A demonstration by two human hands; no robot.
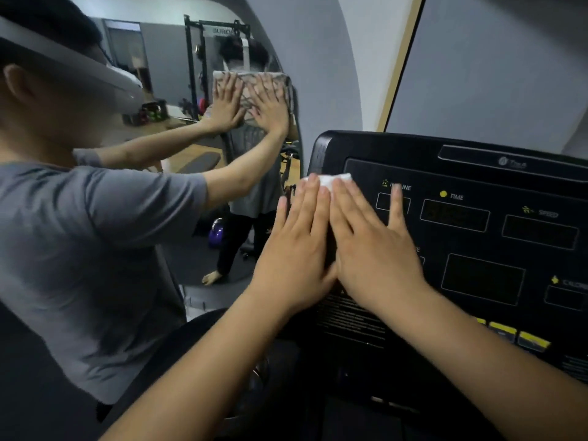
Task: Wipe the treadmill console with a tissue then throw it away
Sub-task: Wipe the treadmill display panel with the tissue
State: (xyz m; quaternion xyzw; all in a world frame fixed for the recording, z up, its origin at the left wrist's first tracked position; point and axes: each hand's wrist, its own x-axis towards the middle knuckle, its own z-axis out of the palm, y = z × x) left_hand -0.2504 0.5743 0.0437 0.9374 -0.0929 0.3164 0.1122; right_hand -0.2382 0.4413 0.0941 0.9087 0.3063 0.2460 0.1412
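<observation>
1. Far left, a mirror (178,128) throws back the reflection of a person in a grey shirt with both arms out, palms pressed flat. That is only the reflection, so on to the real hands.

2. Left hand (296,246) next: fingers straight and together, palm down, laid flat at the left edge of the treadmill console (477,249). It grips nothing; it presses.

3. Just above the fingertips of both hands, a crumpled white corner of the tissue (334,179) pokes out, high on the console's left side near the INCLINE label. The rest is hidden under the hands, so how far it spreads beneath them I cannot tell.

4. Right hand (372,246): touching the left along the thumb side, also spread flat, fingers fanned, index finger lying over the INCLINE window. Flat-palmed again, no pinch.

5. Handling call: the tissue looks light, soft and thin, likely to bunch or tear if dragged hard across the smooth panel. Flat pressure suits wiping; for binning it, gathering that exposed top corner into a loose ball looks best.

6. Off to the right, the TIME and SPEED windows and the yellow buttons (515,335) sit uncovered, so much of the wipe looks not yet done.
</observation>
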